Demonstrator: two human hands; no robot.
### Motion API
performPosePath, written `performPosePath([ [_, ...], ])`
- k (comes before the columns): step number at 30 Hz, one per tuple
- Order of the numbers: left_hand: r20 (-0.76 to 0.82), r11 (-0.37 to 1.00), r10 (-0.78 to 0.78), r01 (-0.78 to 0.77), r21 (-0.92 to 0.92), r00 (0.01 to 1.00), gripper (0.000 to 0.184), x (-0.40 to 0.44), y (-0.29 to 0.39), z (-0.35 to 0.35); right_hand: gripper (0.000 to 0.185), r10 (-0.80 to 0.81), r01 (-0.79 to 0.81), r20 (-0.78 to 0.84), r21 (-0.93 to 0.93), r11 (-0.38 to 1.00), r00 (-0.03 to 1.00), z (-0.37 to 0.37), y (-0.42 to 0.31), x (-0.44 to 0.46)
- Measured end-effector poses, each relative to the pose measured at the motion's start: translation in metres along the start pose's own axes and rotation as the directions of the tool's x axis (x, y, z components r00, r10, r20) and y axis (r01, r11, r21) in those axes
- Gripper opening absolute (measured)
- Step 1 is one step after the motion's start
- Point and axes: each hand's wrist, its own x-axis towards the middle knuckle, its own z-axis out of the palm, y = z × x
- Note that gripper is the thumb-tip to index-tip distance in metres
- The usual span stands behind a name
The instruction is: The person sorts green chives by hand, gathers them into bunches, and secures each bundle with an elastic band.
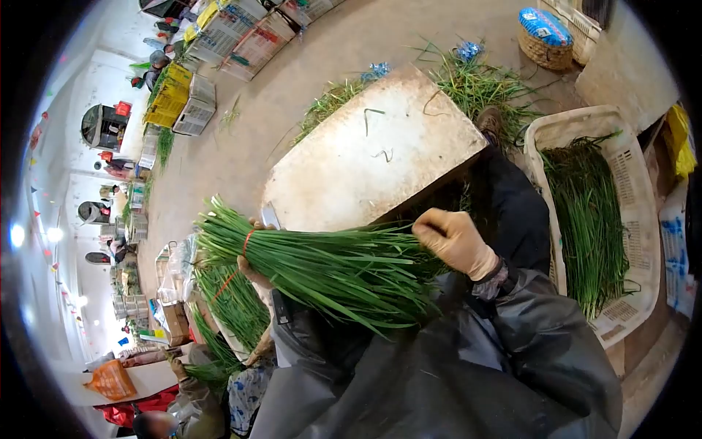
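A bundle of long green chives (322, 260), tied with a red band (247, 243) near its pale cut ends, lies across in front of me. My left hand (254, 275) is wrapped round it from beneath near the band, mostly hidden by the stalks. My right hand (453, 240), in a pale thin glove, is at the leaf tips with its fingers curled in a pinch; what lies between them is too small to make out. Just beyond the bundle stands a stained white board (373, 154) with a few leaf scraps on it. A shiny metal piece (269, 216) rests at its near left edge.
On the right, a white plastic crate (643, 271) holds loose chives. More banded chives (232, 300) lie in a container at left. Leaf litter (482, 84) covers the floor beyond the board, near a woven basket (545, 53). Another person (194, 410) sits at lower left.
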Motion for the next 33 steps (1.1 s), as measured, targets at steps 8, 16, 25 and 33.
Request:
performPosePath([
  [8,0.069,0.999,0.028,-0.027,-0.016,0.997,0.082,0.004,-0.005,-0.01,0.033,-0.131,0.152,0.188,-0.102,0.983,0.973,0.036,0.006,0.015],
  [16,0.008,0.987,-0.03,0.028,0.161,1.0,0.084,-0.001,-0.004,0.0,0.014,0.225,-0.232,0.084,0.574,0.785,0.971,0.037,0.02,0.015],
  [25,0.046,0.998,0.008,-0.01,0.057,0.999,0.084,0.0,0.002,-0.014,0.015,-0.03,-0.062,-0.36,-0.24,0.969,0.932,-0.019,0.014,0.011],
  [33,-0.025,0.999,0.025,-0.025,-0.024,0.999,0.081,-0.001,0.003,-0.012,0.046,0.058,-0.034,0.12,-0.198,0.98,0.991,-0.006,-0.012,-0.013],
])
